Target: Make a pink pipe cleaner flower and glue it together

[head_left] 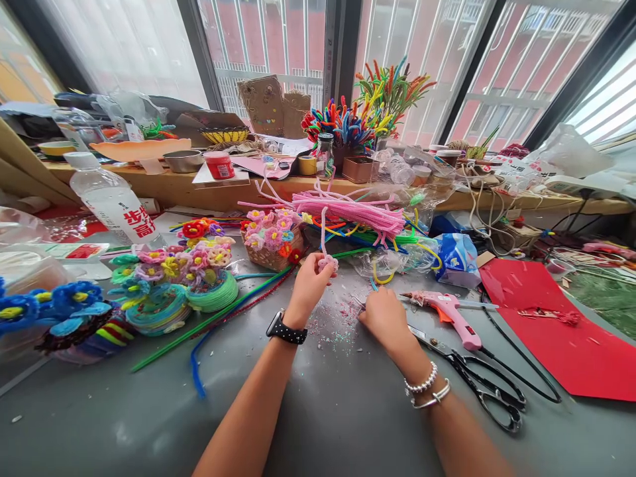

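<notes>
My left hand (309, 286), with a black watch on the wrist, pinches a pale pink pipe cleaner (324, 228). One end stands upright above the fingers; the lower part is curled into small loops at the fingertips. To its right my right hand (385, 317) is closed, knuckles up, low over the grey table. A thin metallic tip shows by its fingers; what it belongs to is hidden. Beside this hand lie a pink glue gun (453, 310) and large black-handled scissors (454, 360). A bundle of pink pipe cleaners (355, 213) lies beyond both hands.
Pipe-cleaner flowers fill a woven basket (273, 248) and green pot (213, 291) on the left, near a water bottle (112, 202). Red card (556, 324) lies right, by a blue tissue pack (452, 258). Behind runs a cluttered wooden shelf (278, 179) under windows. Glitter specks dot the table.
</notes>
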`<state>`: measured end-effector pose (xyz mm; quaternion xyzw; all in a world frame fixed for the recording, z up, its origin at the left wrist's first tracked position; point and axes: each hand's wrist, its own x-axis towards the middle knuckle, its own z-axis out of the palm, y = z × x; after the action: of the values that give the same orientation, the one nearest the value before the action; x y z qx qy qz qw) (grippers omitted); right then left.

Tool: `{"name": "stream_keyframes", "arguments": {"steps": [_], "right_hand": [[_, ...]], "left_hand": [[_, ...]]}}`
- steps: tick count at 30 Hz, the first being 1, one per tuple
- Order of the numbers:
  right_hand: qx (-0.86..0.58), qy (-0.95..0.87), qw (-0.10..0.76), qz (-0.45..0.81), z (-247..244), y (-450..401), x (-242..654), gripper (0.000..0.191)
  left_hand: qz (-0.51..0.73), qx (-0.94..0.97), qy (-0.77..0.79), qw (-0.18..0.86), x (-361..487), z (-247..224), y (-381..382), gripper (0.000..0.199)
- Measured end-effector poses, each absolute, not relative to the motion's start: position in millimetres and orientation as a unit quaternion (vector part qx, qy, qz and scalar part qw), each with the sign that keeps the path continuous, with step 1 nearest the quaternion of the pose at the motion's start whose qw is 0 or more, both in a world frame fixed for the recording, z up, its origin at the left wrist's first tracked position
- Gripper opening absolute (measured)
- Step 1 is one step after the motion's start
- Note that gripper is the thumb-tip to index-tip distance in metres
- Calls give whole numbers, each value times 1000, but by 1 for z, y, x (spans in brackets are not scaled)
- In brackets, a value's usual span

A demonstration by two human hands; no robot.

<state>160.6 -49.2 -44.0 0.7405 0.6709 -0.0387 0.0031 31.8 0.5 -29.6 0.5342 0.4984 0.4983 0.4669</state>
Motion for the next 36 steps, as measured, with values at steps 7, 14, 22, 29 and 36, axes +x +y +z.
{"name": "stream_keyframes", "arguments": {"steps": [7, 14, 22, 29, 36], "right_hand": [[732, 658, -144, -98, -53, -40, 173, 17], [631, 599, -403, -285, -53, -33, 185, 24], [579, 629, -405, -325, -47, -38, 175, 41], [554, 718, -336, -254, -53, -37, 171, 45], [547, 722, -342, -251, -48, -39, 171, 43]], "left_hand": [[532, 510, 485, 471, 30, -29, 3, 23], [547, 473, 429, 542, 29, -25, -1, 25], [547, 442, 394, 591, 31, -20, -7, 24], [537, 445, 384, 605, 30, -18, -8, 24], [530, 455, 389, 601, 31, -19, -8, 23]]}}
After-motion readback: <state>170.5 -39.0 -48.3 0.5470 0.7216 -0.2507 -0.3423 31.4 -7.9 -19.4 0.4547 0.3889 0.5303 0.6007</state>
